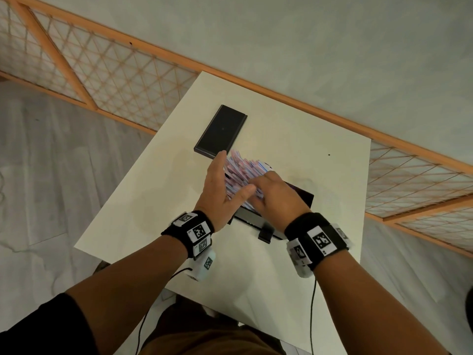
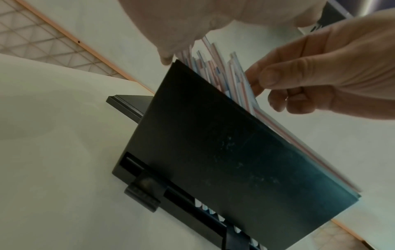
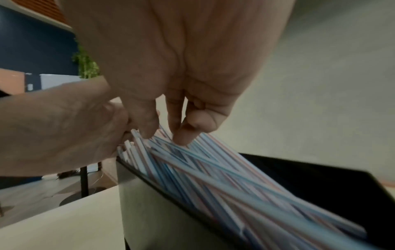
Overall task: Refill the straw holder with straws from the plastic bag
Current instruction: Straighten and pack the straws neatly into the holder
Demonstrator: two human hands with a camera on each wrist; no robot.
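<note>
The left hand (image 1: 217,185), fingers straight, lies flat against the straws (image 1: 243,172) at their 9 o'clock. They tilt out of the straw holder (image 1: 302,198) mid-tabletop (image 1: 153,201), long axis toward 11 o'clock. At 3 o'clock, the right hand (image 1: 276,193) presses them down, fingers loosely bent.

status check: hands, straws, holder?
Left hand flat against straw ends; right hand fingers on straws. Bundle slanting in black holder, not settled. Lid off, aside.

The straw holder (image 2: 224,152) looks like matt black plastic, faintly scuffed; the striped straws (image 3: 213,177) look smooth; the table (image 1: 294,149) is matt white.
</note>
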